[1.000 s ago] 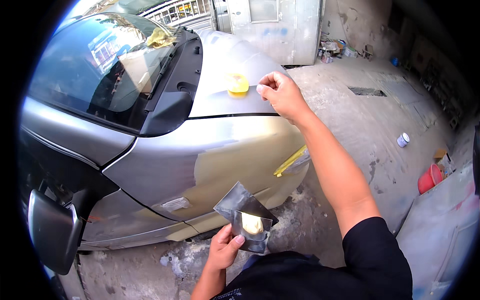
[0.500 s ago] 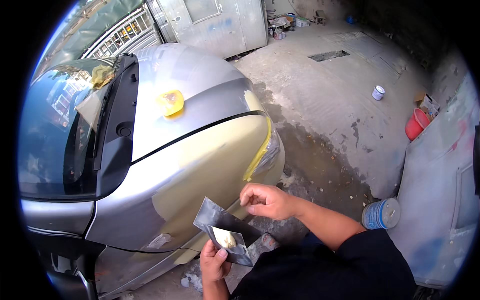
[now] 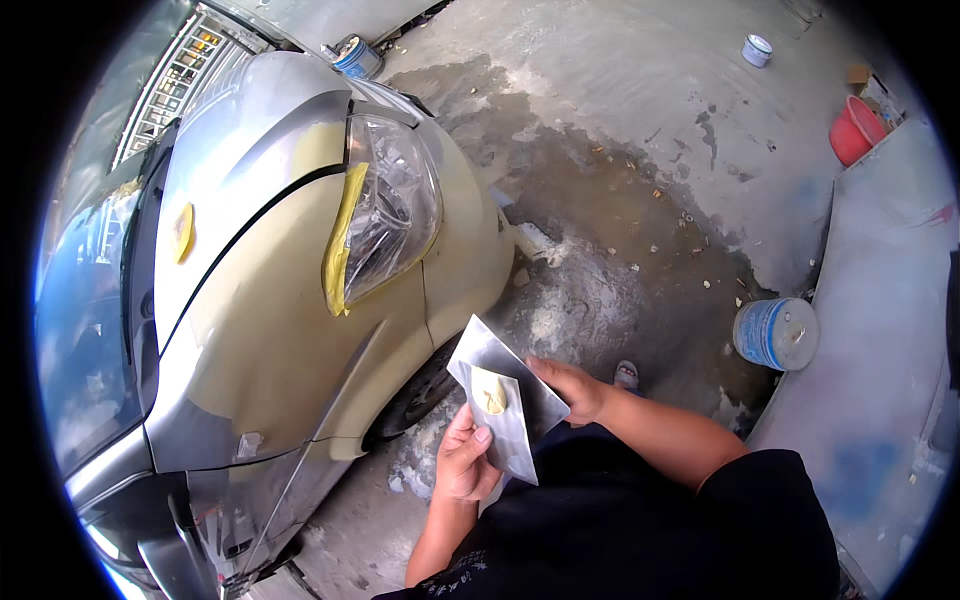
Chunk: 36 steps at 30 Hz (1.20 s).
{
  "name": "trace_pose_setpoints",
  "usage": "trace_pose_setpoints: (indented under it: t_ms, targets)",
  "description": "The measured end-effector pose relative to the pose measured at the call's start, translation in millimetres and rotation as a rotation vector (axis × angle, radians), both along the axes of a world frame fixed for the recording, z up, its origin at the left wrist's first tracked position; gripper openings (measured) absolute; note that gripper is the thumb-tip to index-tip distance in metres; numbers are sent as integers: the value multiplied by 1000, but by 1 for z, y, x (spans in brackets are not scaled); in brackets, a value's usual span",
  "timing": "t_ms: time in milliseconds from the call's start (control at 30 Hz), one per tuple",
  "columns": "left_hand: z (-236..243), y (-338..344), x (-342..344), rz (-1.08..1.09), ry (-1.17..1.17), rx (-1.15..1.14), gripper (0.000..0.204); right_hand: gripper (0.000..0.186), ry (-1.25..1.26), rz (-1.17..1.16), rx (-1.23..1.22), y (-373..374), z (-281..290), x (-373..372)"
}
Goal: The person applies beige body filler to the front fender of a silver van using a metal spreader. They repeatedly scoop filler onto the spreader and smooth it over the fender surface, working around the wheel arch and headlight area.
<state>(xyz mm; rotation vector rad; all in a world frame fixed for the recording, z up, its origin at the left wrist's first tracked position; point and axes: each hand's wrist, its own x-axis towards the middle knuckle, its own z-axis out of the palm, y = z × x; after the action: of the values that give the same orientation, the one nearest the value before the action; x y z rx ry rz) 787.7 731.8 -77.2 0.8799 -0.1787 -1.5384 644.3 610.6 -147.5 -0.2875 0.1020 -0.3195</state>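
In front of my body, my left hand (image 3: 467,456) pinches the lower edge of a thin grey putty spreader plate (image 3: 513,437), thumb on top. A lump of cream-coloured putty (image 3: 490,393) sits on that plate. Behind it lies a second, larger metal plate (image 3: 520,362), overlapping the first. My right hand (image 3: 572,388) grips this larger plate at its right side, with its fingertips partly hidden. Left of the hands stands a silver car with a broad cream-coated fender (image 3: 290,340); both plates are apart from it.
Clear film and yellow tape cover the headlight (image 3: 390,200). A yellow piece (image 3: 183,233) lies on the hood. Blue-and-white buckets stand at right (image 3: 776,333) and beyond the car (image 3: 357,58). A red basin (image 3: 855,130) and a small can (image 3: 757,50) are farther off.
My right hand, earlier curled and apart from the plates, now holds the larger one. Both plates have shifted right and up in view. The view has turned, showing more of the headlight and front wheel.
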Motion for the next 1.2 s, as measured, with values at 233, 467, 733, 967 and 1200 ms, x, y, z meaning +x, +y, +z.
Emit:
trace_pose_setpoints:
  t_ms: [233,467,733,967,1200]
  targets:
    - [2,-2,-43,66,12,-7,54,36,291,4,-181,-26,-12,-36]
    - [-3,10,-30,167,30,-26,55,18,377,-51,-499,-28,-14,-13]
    - [-8,32,-7,314,43,-68,55,25,372,157,-347,-31,5,16]
    - [-7,61,17,454,-83,-77,46,22,466,257,-576,-26,-3,28]
    - [-7,59,8,322,42,-73,58,50,41,209,-338,-10,1,44]
